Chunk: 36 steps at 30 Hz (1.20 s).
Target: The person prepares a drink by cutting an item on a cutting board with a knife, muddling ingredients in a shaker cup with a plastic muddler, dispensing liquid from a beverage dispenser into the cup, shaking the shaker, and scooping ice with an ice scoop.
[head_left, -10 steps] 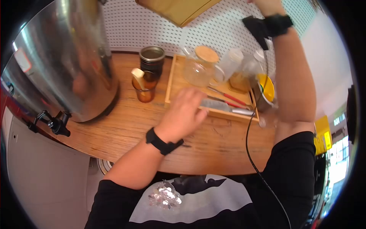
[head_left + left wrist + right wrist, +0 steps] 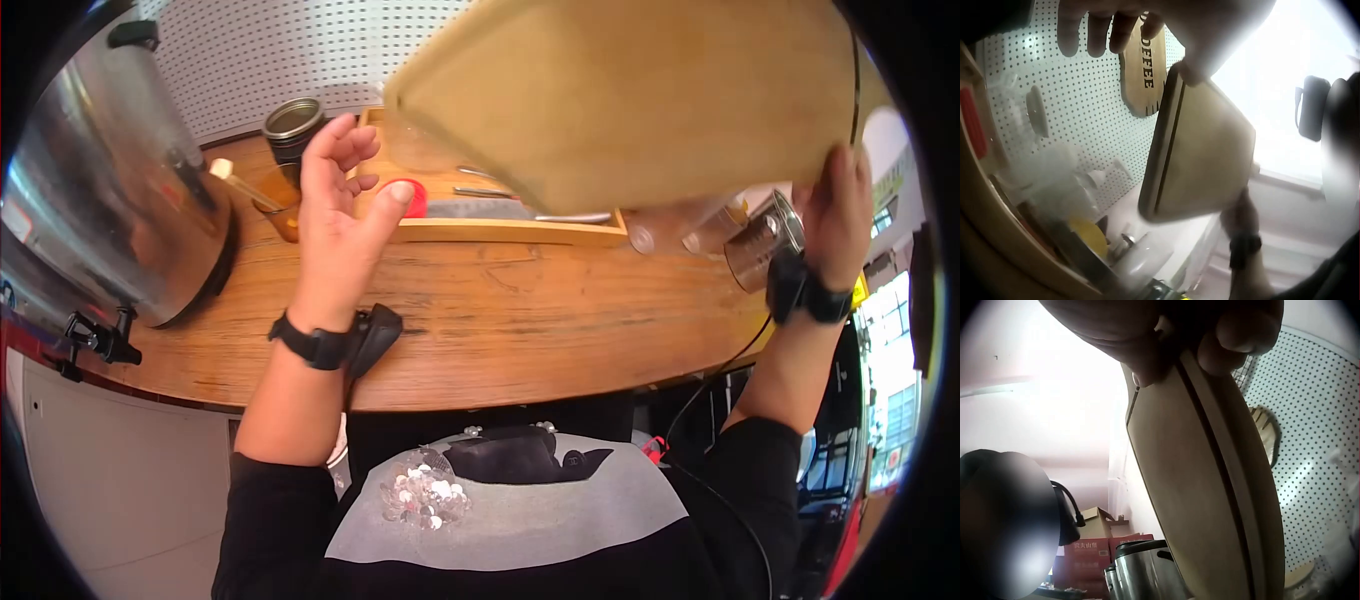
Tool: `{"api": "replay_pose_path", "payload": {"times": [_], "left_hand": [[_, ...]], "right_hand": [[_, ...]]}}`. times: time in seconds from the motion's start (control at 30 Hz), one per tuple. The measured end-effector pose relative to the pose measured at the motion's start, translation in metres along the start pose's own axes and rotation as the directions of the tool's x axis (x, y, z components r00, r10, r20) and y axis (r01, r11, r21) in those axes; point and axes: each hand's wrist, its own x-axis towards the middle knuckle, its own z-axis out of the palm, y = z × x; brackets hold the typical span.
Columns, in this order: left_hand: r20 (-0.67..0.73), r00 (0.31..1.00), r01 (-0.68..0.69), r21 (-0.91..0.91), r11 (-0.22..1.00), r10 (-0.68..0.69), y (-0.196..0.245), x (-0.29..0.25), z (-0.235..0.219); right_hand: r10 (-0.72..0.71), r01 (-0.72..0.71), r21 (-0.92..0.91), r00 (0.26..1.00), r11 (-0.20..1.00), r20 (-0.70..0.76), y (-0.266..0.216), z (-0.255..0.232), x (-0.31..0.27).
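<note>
A wooden cutting board [image 2: 620, 110] with a groove along its edge is held up above the counter, tilted, in the head view. My right hand [image 2: 840, 220] grips its right end; the right wrist view shows the fingers [image 2: 1241, 331] curled over the board's edge. Beside the board's left corner, my left hand [image 2: 340, 220] is raised with its thumb out and fingers loosely bent, holding nothing. Beneath the board lies a wooden tray [image 2: 500, 232] with a knife [image 2: 470, 208] and a round red object [image 2: 415, 198], partly covered from view.
A large steel urn [image 2: 130, 190] with a black tap stands at the left. Near it are a dark metal-rimmed canister [image 2: 293, 120] and an amber cup [image 2: 280, 200]. A metal cup [image 2: 760, 245] leans at the right. The pegboard [image 2: 290, 50] rises behind, and a black cable [image 2: 720, 370] hangs near my right arm.
The board has come down from the pegboard towards me in my right hand, which was high at the upper right. My left hand has lifted from the tray and turned upward.
</note>
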Motion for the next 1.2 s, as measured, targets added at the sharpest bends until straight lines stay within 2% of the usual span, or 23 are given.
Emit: {"api": "replay_pose_path", "payload": {"times": [0.07,0.1,0.17,0.2,0.23,0.3,0.33,0.37,0.43,0.5,0.57,0.63,0.67,0.7,0.77,0.83,0.87,0.9,0.93,1.0,1.1,1.17,1.2], "left_hand": [[0.155,0.985,0.112,-0.283,0.953,-0.07,0.023,-0.006,0.014],[0.163,0.983,0.125,-0.285,0.951,-0.08,0.032,-0.01,0.018],[0.494,0.859,0.19,-0.07,0.979,-0.131,0.043,-0.021,0.02],[0.468,0.855,0.257,-0.008,0.966,-0.223,0.042,-0.031,0.022],[0.467,0.854,0.263,-0.003,0.965,-0.231,0.045,-0.039,0.024],[0.399,0.905,0.07,0.21,0.975,-0.15,0.057,-0.049,0.027],[0.407,0.912,-0.081,0.306,0.949,-0.054,0.064,-0.054,0.027],[0.412,0.909,-0.08,0.314,0.946,-0.06,0.068,-0.058,0.027],[0.534,0.81,-0.531,0.489,0.692,0.244,0.076,-0.065,0.026],[0.564,0.795,-0.554,0.529,0.642,0.221,0.079,-0.075,0.018],[0.627,0.75,-0.611,0.537,0.581,0.21,0.076,-0.084,0.008],[0.653,0.734,-0.63,0.55,0.548,0.188,0.073,-0.093,-0.001],[0.665,0.722,-0.65,0.555,0.52,0.193,0.07,-0.097,-0.005],[0.677,0.709,-0.669,0.556,0.493,0.199,0.067,-0.1,-0.009],[0.688,0.699,-0.677,0.549,0.491,0.195,0.061,-0.108,-0.013],[0.709,0.687,-0.68,0.552,0.483,0.157,0.057,-0.112,-0.014],[0.727,0.683,-0.654,0.563,0.506,0.074,0.057,-0.114,-0.017],[0.724,0.685,-0.653,0.565,0.504,0.076,0.058,-0.114,-0.017],[0.745,0.667,-0.62,0.566,0.544,-0.014,0.059,-0.113,-0.015],[0.779,0.615,-0.59,0.557,0.585,-0.121,0.054,-0.115,-0.019],[0.785,0.601,-0.571,0.555,0.604,-0.153,0.054,-0.115,-0.02],[0.786,0.597,-0.567,0.553,0.61,-0.158,0.051,-0.112,-0.021],[0.789,0.592,-0.558,0.548,0.623,-0.165,0.051,-0.111,-0.021]], "right_hand": [[0.049,-0.056,-0.069,0.994,0.996,-0.095,0.003,-0.003,-0.051],[0.111,-0.114,-0.027,0.989,0.993,-0.096,0.007,-0.007,-0.074],[0.135,-0.131,0.04,0.986,0.991,-0.094,0.026,-0.006,-0.104],[0.146,-0.142,0.042,0.985,0.989,-0.093,0.037,-0.005,-0.116],[0.151,-0.141,0.128,0.986,0.982,-0.075,0.048,-0.004,-0.125],[0.165,-0.148,0.228,0.984,0.963,-0.061,0.067,0.002,-0.14],[0.247,-0.222,0.295,0.968,0.929,-0.05,0.076,0.008,-0.143],[0.328,-0.294,0.361,0.944,0.885,-0.034,0.082,0.013,-0.148],[0.389,-0.351,0.483,0.921,0.802,0.022,0.091,0.023,-0.157],[0.392,-0.376,0.595,0.913,0.71,0.109,0.1,0.018,-0.174],[0.624,-0.501,0.693,0.776,0.518,0.095,0.105,0.011,-0.184],[0.624,-0.487,0.759,0.769,0.432,0.139,0.119,-0.001,-0.197],[0.607,-0.54,0.76,0.755,0.362,0.247,0.124,-0.007,-0.2],[0.581,-0.59,0.752,0.735,0.294,0.349,0.127,-0.008,-0.203],[0.66,-0.601,0.742,0.691,0.299,0.294,0.122,-0.001,-0.203],[0.73,-0.728,0.589,0.607,0.351,0.316,0.129,-0.003,-0.203],[0.731,-0.729,0.589,0.605,0.349,0.316,0.13,-0.004,-0.203],[0.766,-0.776,0.501,0.57,0.383,0.298,0.131,-0.005,-0.202],[0.796,-0.815,0.407,0.539,0.411,0.275,0.133,-0.005,-0.199],[0.808,-0.832,0.324,0.534,0.449,0.251,0.13,0.001,-0.192],[0.819,-0.846,0.149,0.533,0.512,0.211,0.123,0.006,-0.183],[0.841,-0.842,-0.125,0.488,0.524,0.234,0.117,0.006,-0.175],[0.839,-0.841,-0.127,0.49,0.526,0.236,0.119,0.007,-0.175]]}}
